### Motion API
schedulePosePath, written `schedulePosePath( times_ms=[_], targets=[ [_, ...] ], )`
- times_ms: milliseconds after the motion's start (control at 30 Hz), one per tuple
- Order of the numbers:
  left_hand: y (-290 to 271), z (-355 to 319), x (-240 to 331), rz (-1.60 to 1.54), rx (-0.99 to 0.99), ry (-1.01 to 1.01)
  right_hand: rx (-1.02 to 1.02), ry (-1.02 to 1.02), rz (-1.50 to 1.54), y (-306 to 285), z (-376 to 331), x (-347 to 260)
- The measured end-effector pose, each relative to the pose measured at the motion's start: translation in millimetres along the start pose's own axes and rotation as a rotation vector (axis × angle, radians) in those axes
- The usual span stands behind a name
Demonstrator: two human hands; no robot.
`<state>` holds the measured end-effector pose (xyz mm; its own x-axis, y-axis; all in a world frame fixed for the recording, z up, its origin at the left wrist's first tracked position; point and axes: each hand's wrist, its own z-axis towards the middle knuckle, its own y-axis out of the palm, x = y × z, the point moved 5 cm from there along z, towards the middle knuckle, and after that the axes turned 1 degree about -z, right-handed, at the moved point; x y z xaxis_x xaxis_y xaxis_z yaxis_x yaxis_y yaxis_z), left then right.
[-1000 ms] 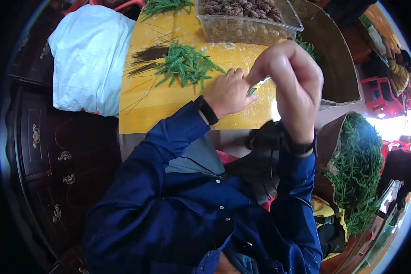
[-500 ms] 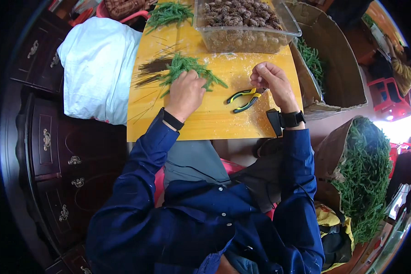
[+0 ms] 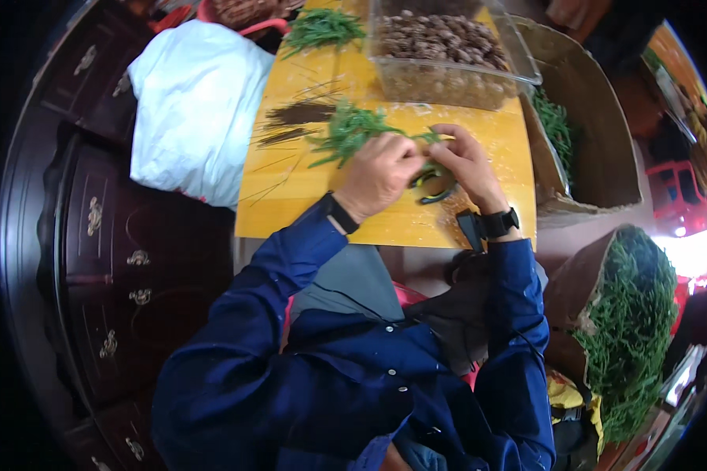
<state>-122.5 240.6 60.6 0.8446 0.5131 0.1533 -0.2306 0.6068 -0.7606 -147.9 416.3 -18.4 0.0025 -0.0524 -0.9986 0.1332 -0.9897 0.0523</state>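
My left hand (image 3: 381, 174) is closed in a pinch over the table, and its fingertips meet those of my right hand (image 3: 470, 161). A small green sprig (image 3: 426, 138) shows between them, seemingly in my left fingers. The right fingers are also pinched; what they grip is hidden and blurred. Just below the hands lie pliers (image 3: 434, 198) with black and yellow handles. Left of my left hand is a small heap of green artificial-looking sprigs (image 3: 352, 130). A bundle of thin dark wires (image 3: 298, 115) rests beside that heap, with several loose wires around it.
A clear plastic bin (image 3: 448, 93) of pine cones stands at the yellow table's (image 3: 291, 216) far side. More green sprigs (image 3: 324, 28) lie far left. Cardboard boxes (image 3: 605, 133) with greenery and a full sack of sprigs (image 3: 628, 330) are at right. A white bag (image 3: 196, 118) stands left.
My left hand has left the sprig heap and moved right to meet my right hand, with a green sprig now between them. The whole view has shifted slightly.
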Motion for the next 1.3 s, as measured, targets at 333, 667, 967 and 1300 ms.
schedulePosePath(
  times_ms=[333, 667, 967, 1300],
  targets=[
    [-78.5, -73.9, -56.3, -0.051, -0.009, -0.352, 0.370, 0.000, -0.237, -69.5, 6.7, -3.0],
    [-141.9, -174.8, -99.2, 0.222, -0.161, -0.634, 0.545, -0.218, -0.650, -87.8, -0.6, -9.0],
    [-134.2, -206.4, -94.1, 0.287, -0.281, -0.667, 0.448, -0.303, -0.401, -100.0, -8.3, -47.9],
    [-135.7, -199.3, -78.0, 0.317, -0.294, -0.544, 0.378, -0.307, -1.002, -103.4, 71.2, -166.7]
  ],
)
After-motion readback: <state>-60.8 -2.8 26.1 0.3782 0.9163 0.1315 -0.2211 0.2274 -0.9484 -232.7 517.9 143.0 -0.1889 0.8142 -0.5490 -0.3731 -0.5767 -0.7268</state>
